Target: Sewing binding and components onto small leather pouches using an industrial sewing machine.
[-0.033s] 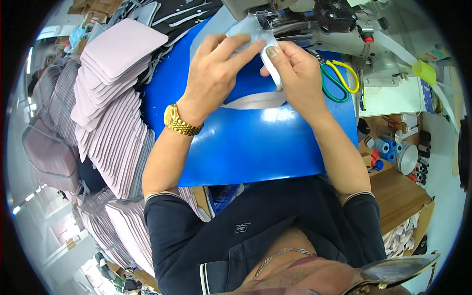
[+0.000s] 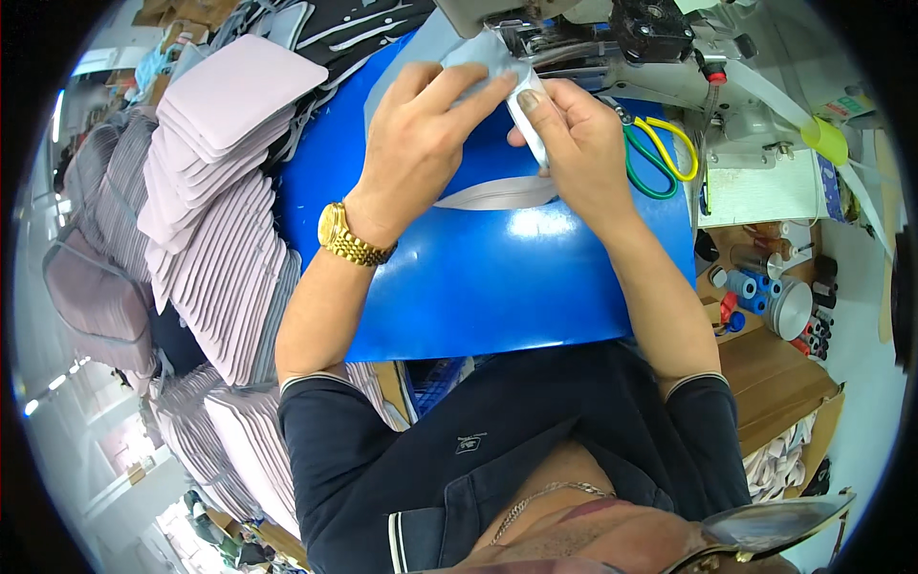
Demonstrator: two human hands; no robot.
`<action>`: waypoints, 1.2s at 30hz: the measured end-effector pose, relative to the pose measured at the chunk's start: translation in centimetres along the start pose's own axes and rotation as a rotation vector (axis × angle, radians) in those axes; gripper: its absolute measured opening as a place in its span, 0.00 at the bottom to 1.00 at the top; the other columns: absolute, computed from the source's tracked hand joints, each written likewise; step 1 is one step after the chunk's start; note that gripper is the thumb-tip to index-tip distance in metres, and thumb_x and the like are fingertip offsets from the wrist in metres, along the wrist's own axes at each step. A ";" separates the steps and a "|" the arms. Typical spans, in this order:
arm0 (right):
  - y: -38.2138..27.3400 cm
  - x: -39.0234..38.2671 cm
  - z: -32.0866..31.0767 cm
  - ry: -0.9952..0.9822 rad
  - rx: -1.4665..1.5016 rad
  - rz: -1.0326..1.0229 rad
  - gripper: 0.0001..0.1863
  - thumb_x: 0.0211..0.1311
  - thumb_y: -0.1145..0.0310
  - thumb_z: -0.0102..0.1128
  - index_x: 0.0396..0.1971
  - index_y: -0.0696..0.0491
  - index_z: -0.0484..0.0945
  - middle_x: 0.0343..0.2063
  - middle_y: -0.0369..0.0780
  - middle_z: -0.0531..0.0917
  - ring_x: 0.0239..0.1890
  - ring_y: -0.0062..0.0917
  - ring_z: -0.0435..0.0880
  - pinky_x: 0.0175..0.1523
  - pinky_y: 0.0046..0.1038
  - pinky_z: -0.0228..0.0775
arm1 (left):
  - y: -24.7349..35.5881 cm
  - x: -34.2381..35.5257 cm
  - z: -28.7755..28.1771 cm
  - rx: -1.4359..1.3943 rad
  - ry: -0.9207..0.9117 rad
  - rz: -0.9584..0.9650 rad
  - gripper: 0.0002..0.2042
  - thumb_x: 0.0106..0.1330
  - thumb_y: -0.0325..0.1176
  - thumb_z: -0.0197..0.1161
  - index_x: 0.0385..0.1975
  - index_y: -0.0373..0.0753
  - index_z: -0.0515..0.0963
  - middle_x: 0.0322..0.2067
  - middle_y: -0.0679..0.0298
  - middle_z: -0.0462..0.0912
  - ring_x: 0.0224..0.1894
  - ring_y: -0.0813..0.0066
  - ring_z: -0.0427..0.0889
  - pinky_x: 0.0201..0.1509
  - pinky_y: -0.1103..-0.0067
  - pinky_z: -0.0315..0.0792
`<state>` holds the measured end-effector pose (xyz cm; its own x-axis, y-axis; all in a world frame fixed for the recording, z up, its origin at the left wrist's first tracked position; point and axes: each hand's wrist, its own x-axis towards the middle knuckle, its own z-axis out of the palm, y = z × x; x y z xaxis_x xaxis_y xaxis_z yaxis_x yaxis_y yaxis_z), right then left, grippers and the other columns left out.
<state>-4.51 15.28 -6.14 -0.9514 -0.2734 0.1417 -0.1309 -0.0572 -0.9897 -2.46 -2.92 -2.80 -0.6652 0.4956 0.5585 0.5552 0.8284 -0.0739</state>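
My left hand (image 2: 413, 148), with a gold watch (image 2: 350, 235) on its wrist, rests with fingers stretched over a pale grey sheet of fabric (image 2: 435, 46) at the sewing machine (image 2: 655, 33). My right hand (image 2: 588, 143) pinches a narrow white fabric strip (image 2: 529, 120) between thumb and fingers, just to the right of the left fingertips. A pale length of strip (image 2: 497, 194) curves across the blue work surface (image 2: 478, 287) below both hands. Fabric and left fingertips hide where the strip meets the machine.
Green-and-yellow-handled scissors (image 2: 660, 158) lie right of my right hand. Pale pink panels (image 2: 239, 96) are stacked high along the left, with tied bundles (image 2: 100, 297) beyond. Thread spools (image 2: 755, 292) and an open cardboard box (image 2: 779, 392) stand at the right.
The grey fabric's left edge has shifted slightly left and down, and the loose strip below the hands has moved a little. Both hands stay nearly in place.
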 end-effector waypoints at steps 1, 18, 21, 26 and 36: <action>0.0 0.0 0.0 0.039 -0.082 0.001 0.13 0.70 0.63 0.54 0.39 0.57 0.82 0.21 0.37 0.85 0.17 0.15 0.78 0.22 0.20 0.68 | 0.4 0.4 -0.5 -0.005 -0.089 -0.061 0.25 0.53 0.17 0.58 0.51 0.47 0.81 0.45 0.64 0.81 0.41 0.63 0.76 0.46 0.73 0.74; 0.6 0.1 -1.3 -0.017 -0.072 -0.045 0.11 0.68 0.67 0.54 0.39 0.58 0.80 0.21 0.39 0.81 0.23 0.21 0.80 0.29 0.29 0.70 | 4.7 2.0 -3.2 -0.496 -0.256 -0.358 0.19 0.64 0.38 0.64 0.51 0.37 0.79 0.49 0.51 0.79 0.51 0.57 0.80 0.50 0.70 0.74; 0.9 0.1 -2.1 -0.091 -0.041 -0.132 0.11 0.68 0.68 0.54 0.41 0.58 0.80 0.24 0.38 0.81 0.25 0.17 0.79 0.31 0.22 0.71 | 7.4 -2.5 -2.4 -0.388 -0.143 -0.232 0.24 0.60 0.40 0.66 0.56 0.39 0.76 0.58 0.53 0.72 0.61 0.50 0.69 0.57 0.61 0.68; 1.5 0.0 -2.3 -0.168 0.128 -0.045 0.13 0.70 0.67 0.53 0.43 0.61 0.80 0.27 0.35 0.82 0.28 0.13 0.78 0.33 0.20 0.71 | 9.1 -7.0 -0.6 -0.107 -0.115 -0.051 0.28 0.50 0.34 0.68 0.56 0.39 0.77 0.60 0.51 0.71 0.60 0.51 0.70 0.60 0.61 0.66; 1.7 1.0 -2.1 -0.109 0.096 -0.105 0.15 0.70 0.65 0.53 0.44 0.61 0.81 0.24 0.37 0.83 0.25 0.14 0.74 0.31 0.21 0.68 | 8.3 -1.4 -4.8 -0.211 -0.198 -0.037 0.23 0.49 0.20 0.62 0.49 0.40 0.82 0.46 0.60 0.81 0.39 0.65 0.78 0.43 0.75 0.73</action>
<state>-6.22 16.92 -7.68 -0.8973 -0.3634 0.2504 -0.1959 -0.1805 -0.9639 5.46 2.03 -0.24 -0.7596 0.5247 0.3843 0.6068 0.7845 0.1283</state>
